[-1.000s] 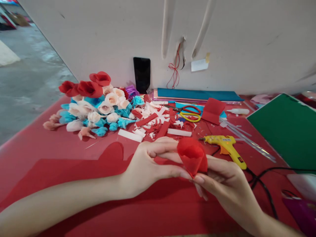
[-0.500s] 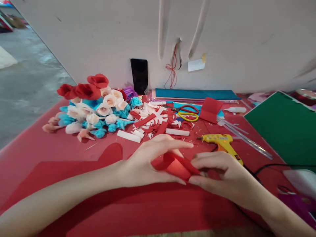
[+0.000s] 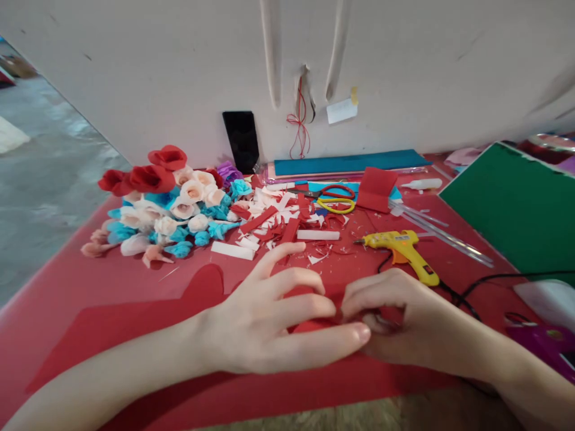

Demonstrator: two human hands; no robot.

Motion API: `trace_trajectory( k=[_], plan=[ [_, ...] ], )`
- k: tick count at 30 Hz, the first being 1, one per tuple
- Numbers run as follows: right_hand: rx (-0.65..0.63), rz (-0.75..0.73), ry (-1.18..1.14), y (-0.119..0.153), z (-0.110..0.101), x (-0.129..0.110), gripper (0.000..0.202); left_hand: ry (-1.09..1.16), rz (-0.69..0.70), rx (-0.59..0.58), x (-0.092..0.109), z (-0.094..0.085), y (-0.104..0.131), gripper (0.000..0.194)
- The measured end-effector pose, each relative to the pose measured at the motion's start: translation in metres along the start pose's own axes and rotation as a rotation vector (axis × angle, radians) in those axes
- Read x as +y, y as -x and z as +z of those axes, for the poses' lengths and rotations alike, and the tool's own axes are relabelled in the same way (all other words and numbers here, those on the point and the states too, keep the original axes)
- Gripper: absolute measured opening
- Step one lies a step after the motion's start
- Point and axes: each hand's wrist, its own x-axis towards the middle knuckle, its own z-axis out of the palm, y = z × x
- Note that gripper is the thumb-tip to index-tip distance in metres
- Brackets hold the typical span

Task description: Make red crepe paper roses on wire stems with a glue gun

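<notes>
Both hands pressing a red paper piece flat on the surface

The left hand (image 3: 274, 323) lies over the red piece (image 3: 309, 326), fingers spread and pinning it; the right hand (image 3: 395, 317) is curled, pinching its edge right where the two hands meet. Pressed too hard, the fold could crease or tear. The glue gun (image 3: 402, 248), just beyond the right hand, could snag on its cord (image 3: 453, 296).

Head camera – close, looking forward and down over the red table (image 3: 67, 281)
</notes>
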Motion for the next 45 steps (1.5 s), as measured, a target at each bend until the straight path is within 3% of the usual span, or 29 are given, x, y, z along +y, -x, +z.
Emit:
trace_trajectory(
  k=[10, 26, 36, 38, 41, 42, 45],
  plan=[
    [0.018, 0.018, 0.069, 0.003, 0.001, -0.001, 0.013, 0.015, -0.036, -0.105, 0.001, -0.003, 0.003, 0.02],
    [0.054, -0.052, 0.127, 0.006, -0.001, -0.003, 0.011, 0.042, 0.0, -0.12, -0.005, -0.003, 0.003, 0.017],
    [0.036, 0.03, 0.104, 0.002, -0.003, -0.005, 0.017, 0.035, 0.009, -0.108, -0.006, -0.003, 0.004, 0.017],
    [0.138, 0.067, 0.145, 0.002, -0.012, -0.006, 0.025, 0.025, 0.022, -0.081, -0.008, -0.004, 0.005, 0.015],
    [0.451, 0.208, 0.459, 0.009, -0.033, 0.006, 0.032, -0.061, 0.04, -0.022, -0.01, -0.007, 0.005, 0.012],
    [0.54, 0.341, 0.644, 0.013, -0.041, 0.017, 0.033, -0.102, 0.055, -0.014, -0.01, -0.008, 0.005, 0.012],
    [0.636, 0.553, 0.782, 0.03, -0.058, 0.064, 0.036, -0.217, 0.081, 0.013, -0.011, -0.01, 0.005, 0.016]
  ],
)
